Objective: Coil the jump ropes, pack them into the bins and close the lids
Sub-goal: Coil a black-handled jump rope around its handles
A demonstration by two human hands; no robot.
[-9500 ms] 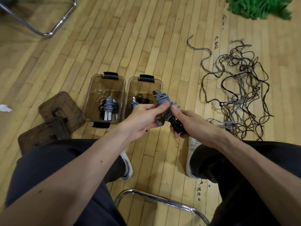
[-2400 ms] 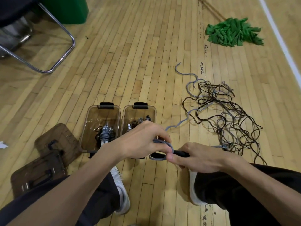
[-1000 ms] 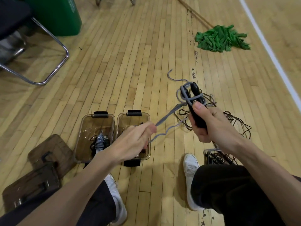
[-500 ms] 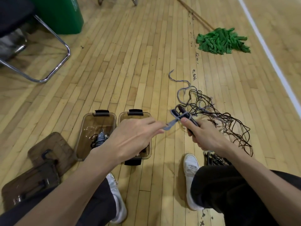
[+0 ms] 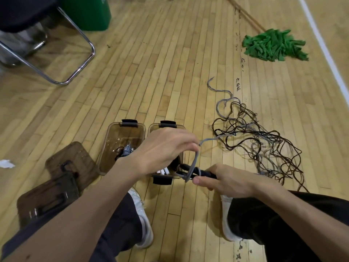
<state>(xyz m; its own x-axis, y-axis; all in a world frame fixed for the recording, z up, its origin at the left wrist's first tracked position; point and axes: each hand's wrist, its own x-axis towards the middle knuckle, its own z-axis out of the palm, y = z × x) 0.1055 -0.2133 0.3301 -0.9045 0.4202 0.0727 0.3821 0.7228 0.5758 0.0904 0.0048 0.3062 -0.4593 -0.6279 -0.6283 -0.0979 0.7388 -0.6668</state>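
Dark trouser legs (image 5: 283, 220) and white shoes (image 5: 143, 224) were seen nearest, on the wooden floor (image 5: 170, 72). Just above them, black handles (image 5: 205, 173) were gripped in the right hand (image 5: 228, 182), fingers (image 5: 221, 171) curled round them, thumb laid beside the first wraps. A grey jump rope (image 5: 195, 161) was pinched in the left hand (image 5: 162, 148), fingertips (image 5: 191, 147) closed together on it, and a loop was led down from that pinch to the handles. Only a few turns were made out there. Step judged: coiling, early; packing of this rope not yet begun.

Beyond the hands, two brown bins were set side by side, both open. One coiled rope (image 5: 127, 150) was held in the left bin (image 5: 105, 148); the right bin (image 5: 182, 127) was partly hidden by the left hand, with white handles (image 5: 164, 171) made out inside. Both lids (image 5: 71, 159) were laid on the floor, left of the bins.

Farther right, the free length of the grey rope was trailed into a tangle of brown and grey ropes (image 5: 264, 148). Next move judged: slack to be drawn from the tangle and another turn carried round the handles, with tension held so the wraps are not loosened; snagging on the brown ropes was thought likely.

Farthest off, a green mop head (image 5: 273, 45), a chrome chair frame (image 5: 79, 59) and a green container (image 5: 88, 12) were noted.
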